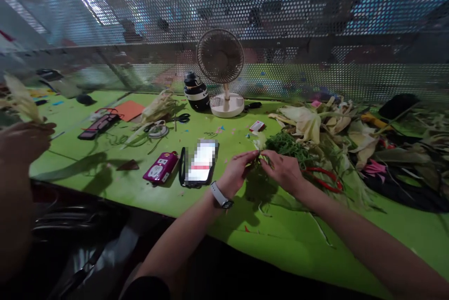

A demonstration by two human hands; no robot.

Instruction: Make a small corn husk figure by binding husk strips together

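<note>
A bundle of green strands [286, 145] is being pinched between the left hand [236, 171] and right hand [285, 170], fingers closed narrowly, on a green table [196, 201].

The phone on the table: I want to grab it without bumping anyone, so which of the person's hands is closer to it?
Left. The left hand sits just right of the phone; the right hand lies farther right, beyond it.

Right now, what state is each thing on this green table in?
Left hand: pinching the green strands.
Right hand: gripping the green strands.
Phone: screen lit, lying flat in an open case.
Fan: upright; whether it is spinning cannot be told.
Red-handled scissors: lying on the table.
Black scissors: lying flat.
</note>
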